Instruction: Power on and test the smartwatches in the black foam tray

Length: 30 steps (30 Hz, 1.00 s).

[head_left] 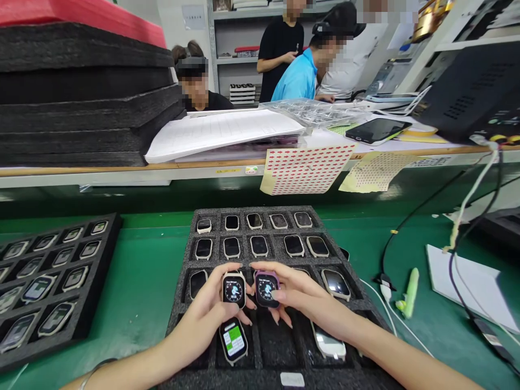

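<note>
Side by side over a black foam tray (292,364), each of my hands grips one smartwatch. My left hand (215,298) is closed on a light-coloured smartwatch (234,290) whose screen shows a lit dial. Closed around a purple smartwatch (267,288) with a similar dial is my right hand (292,290), its thumb at the lower right of the screen. Below my left hand, a watch with a green and white screen (233,341) lies in the tray. Several dark-screened watches (259,246) fill slots behind my hands. My forearms and hands hide some slots.
Another foam tray of watches (77,309) lies at left. Cables (406,219), a green pen-like object (411,290) and white paper (467,281) are at right. A shelf edge (227,172) runs behind, bearing stacked black foam (81,108) and a phone (377,130). Several people are beyond.
</note>
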Each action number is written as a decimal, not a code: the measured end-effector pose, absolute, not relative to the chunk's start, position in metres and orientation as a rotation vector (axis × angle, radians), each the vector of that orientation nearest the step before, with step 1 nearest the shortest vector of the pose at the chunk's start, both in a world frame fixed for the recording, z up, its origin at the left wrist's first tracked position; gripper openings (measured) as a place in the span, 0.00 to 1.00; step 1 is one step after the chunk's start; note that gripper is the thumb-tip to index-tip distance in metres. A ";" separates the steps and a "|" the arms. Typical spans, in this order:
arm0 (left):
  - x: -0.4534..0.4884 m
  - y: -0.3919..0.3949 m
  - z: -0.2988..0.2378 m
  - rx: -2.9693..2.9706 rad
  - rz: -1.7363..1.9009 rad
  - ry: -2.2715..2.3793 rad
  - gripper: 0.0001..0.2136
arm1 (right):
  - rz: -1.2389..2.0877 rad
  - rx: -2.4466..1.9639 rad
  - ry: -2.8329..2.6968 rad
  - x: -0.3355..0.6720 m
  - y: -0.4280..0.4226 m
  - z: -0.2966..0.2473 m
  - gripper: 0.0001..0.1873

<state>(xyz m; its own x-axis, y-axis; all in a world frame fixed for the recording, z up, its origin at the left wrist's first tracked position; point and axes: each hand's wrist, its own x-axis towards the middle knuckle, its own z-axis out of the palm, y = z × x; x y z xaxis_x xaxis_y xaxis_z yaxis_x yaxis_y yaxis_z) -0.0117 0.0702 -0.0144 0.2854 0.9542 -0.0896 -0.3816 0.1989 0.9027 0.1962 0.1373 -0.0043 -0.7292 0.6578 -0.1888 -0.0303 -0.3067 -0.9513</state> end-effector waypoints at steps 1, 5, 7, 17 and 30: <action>-0.013 0.070 -0.014 0.898 1.078 0.770 0.20 | 2.052 -0.828 -1.505 0.197 0.137 -0.004 0.29; -0.015 0.071 -0.014 0.869 1.052 0.750 0.20 | 1.989 -0.943 -1.529 0.197 0.134 -0.004 0.28; -0.014 0.072 -0.015 0.859 1.046 0.752 0.19 | 1.976 -0.968 -1.513 0.197 0.134 -0.004 0.27; -0.011 0.074 -0.019 0.868 1.027 0.752 0.18 | 1.934 -0.963 -1.533 0.196 0.134 -0.009 0.25; -0.017 0.069 -0.013 0.912 1.102 0.751 0.23 | 1.787 -0.881 -1.939 0.201 0.126 0.002 0.33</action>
<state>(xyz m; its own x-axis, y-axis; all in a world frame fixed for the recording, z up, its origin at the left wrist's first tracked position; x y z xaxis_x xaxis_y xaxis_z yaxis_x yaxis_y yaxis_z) -0.0168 0.0692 -0.0134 0.2881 0.9555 -0.0627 -0.4072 0.1815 0.8951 0.2012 0.1262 0.0024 -0.7410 0.6551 -0.1479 0.2006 0.0057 -0.9797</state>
